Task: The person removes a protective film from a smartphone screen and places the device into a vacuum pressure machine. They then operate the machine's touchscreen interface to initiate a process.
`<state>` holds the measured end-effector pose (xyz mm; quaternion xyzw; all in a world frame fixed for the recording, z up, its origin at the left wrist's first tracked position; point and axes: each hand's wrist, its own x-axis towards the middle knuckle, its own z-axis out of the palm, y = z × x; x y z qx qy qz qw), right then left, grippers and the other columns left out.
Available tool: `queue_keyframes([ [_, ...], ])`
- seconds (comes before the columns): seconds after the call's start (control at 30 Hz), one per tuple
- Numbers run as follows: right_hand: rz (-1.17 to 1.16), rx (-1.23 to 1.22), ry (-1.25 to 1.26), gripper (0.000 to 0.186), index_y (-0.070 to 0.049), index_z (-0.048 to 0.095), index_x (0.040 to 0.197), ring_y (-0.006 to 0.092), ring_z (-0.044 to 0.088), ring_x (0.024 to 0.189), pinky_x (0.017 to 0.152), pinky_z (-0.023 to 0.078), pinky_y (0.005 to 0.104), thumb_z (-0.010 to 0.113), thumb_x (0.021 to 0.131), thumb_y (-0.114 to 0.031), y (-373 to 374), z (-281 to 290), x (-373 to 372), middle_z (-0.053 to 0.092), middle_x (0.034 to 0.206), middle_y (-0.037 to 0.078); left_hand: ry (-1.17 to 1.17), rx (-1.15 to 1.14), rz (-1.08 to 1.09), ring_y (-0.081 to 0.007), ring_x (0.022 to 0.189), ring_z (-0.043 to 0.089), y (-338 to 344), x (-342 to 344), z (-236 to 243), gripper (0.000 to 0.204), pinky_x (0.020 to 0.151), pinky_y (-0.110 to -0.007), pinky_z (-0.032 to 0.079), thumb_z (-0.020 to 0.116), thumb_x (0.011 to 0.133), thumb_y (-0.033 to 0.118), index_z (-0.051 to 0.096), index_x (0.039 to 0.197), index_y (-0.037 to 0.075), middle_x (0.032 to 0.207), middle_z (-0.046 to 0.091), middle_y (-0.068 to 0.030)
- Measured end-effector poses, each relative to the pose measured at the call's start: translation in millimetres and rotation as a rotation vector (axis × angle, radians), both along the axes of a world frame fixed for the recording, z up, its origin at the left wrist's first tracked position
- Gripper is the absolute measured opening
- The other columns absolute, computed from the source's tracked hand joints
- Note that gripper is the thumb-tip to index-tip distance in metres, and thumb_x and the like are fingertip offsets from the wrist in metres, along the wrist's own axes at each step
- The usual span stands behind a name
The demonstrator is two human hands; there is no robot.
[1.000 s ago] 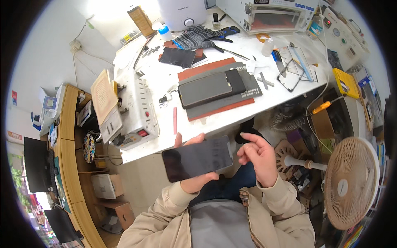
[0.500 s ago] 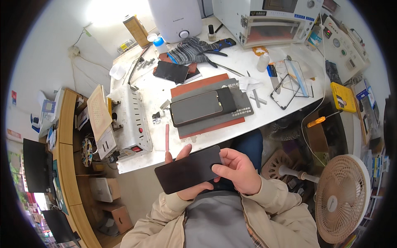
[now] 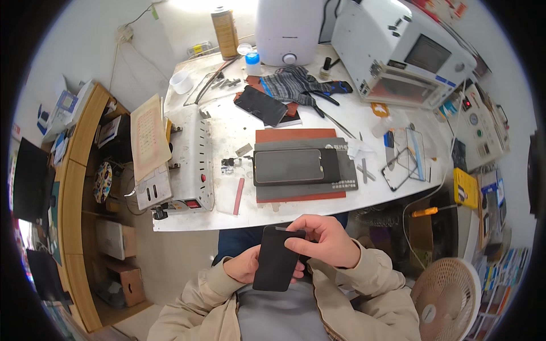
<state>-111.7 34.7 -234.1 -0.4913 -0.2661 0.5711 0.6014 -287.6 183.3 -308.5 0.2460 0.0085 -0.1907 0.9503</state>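
Note:
Close to my body, below the table's front edge, a black phone screen (image 3: 277, 264) stands nearly lengthwise toward me. My left hand (image 3: 245, 263) wraps round it from behind, its fingertips showing past the right edge. With thumb and bent fingers, my right hand (image 3: 324, 241) pinches the top right corner, near a small pale strip at the upper edge. Beyond them on the table, a second dark phone (image 3: 289, 166) lies face up in a black holder, on a grey mat (image 3: 348, 170) over a reddish-brown one (image 3: 296, 134).
A metal heating machine (image 3: 196, 165) stands on the left of the table. Behind the mats lie a cracked phone (image 3: 260, 105) and a striped glove (image 3: 287, 85). Thin phone frames (image 3: 400, 170) lie at the right. A fan (image 3: 446, 301) stands lower right.
The phone screen has turned from lying crosswise to nearly lengthwise and come nearer my body. My left hand has shifted its grip round it. The whole view has swung left.

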Motion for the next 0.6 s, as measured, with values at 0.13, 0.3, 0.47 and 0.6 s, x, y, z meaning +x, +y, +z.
queue_keyframes([
  [0.13, -0.044, 0.005, -0.126, 0.023, 0.002, 0.062, 0.117, 0.0083, 0.062, 0.08, 0.069, 0.051, 0.024, 0.063, 0.095, -0.005, 12, 1, 19, 0.067, 0.094, 0.005, 0.019, 0.006, 0.034, -0.0407, 0.126, 0.054, 1, 9, 1, 0.103, 0.107, -0.054, 0.044, 0.083, 0.071, 0.053, 0.035, 0.144, -0.003, 0.137, 0.051, -0.0257],
  [0.3, -0.531, -0.141, -0.918, 0.02, 0.0, 0.068, 0.111, 0.0104, 0.061, 0.072, 0.064, 0.049, 0.0257, 0.063, 0.094, -0.009, -4, -1, 96, 0.067, 0.083, 0.005, 0.168, -0.216, 0.173, -0.0421, 0.12, 0.057, -8, 17, -24, 0.05, 0.106, -0.054, 0.044, 0.051, 0.1, 0.032, 0.043, 0.14, 0.004, 0.13, 0.056, -0.0239],
  [0.47, -0.194, 0.055, -1.482, 0.075, -0.001, 0.046, 0.141, 0.0307, 0.054, 0.12, 0.098, 0.045, 0.0384, 0.079, 0.075, -0.015, 3, 1, 139, 0.055, 0.134, 0.016, -0.089, -0.027, 0.356, -0.0404, 0.119, 0.058, 3, 4, -28, 0.081, 0.103, -0.052, 0.047, 0.064, 0.092, 0.044, 0.025, 0.153, 0.008, 0.132, 0.052, -0.0243],
  [0.6, 0.024, 0.065, -1.409, 0.093, -0.004, 0.036, 0.148, 0.0352, 0.047, 0.128, 0.108, 0.036, 0.0429, 0.082, 0.069, -0.018, 20, -8, 140, 0.05, 0.14, 0.016, -0.145, -0.085, 0.483, -0.0298, 0.118, 0.06, 5, 15, -8, 0.097, 0.103, -0.046, 0.048, 0.079, 0.081, 0.046, 0.027, 0.152, 0.004, 0.132, 0.056, -0.0181],
])
